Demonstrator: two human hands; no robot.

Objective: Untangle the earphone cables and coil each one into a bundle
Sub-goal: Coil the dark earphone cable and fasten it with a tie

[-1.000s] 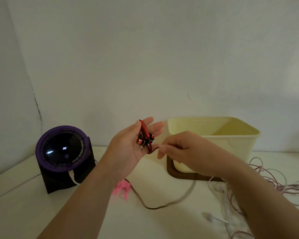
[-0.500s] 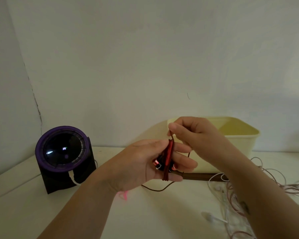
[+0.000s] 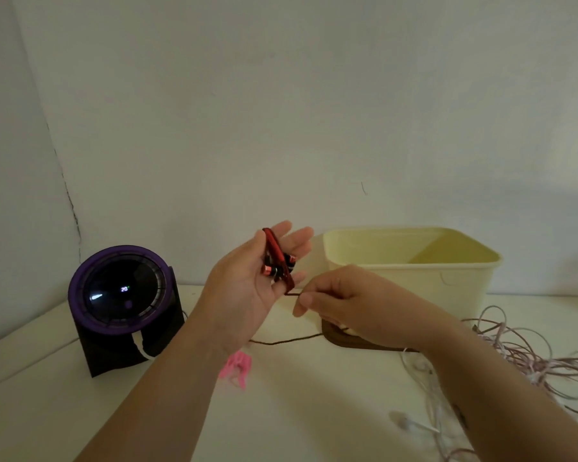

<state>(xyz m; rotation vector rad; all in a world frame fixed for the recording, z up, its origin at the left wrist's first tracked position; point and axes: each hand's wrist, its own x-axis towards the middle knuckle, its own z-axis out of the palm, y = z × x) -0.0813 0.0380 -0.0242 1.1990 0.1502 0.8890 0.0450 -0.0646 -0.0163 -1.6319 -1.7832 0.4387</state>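
My left hand (image 3: 247, 281) is raised palm up with its fingers nearly straight, and red earphone cable (image 3: 277, 258) is wound in loops around those fingers, its two red earbuds lying in the palm. My right hand (image 3: 344, 298) sits just right of it and pinches the loose dark red strand between thumb and forefinger. The rest of that strand (image 3: 287, 341) trails down onto the table. A tangle of pink and white earphone cables (image 3: 528, 361) lies on the table at the right, partly behind my right forearm.
A cream plastic tub (image 3: 447, 278) stands on a brown lid (image 3: 357, 343) at the back right. A purple and black round device (image 3: 121, 305) sits at the left. A pink clip (image 3: 236, 366) lies near my left forearm. A white earbud (image 3: 404, 421) lies at the front.
My left hand turned from palm down back to palm up and rose. My right hand dropped from above the coil to below it, carrying the strand around, and the trailing cable shortened.
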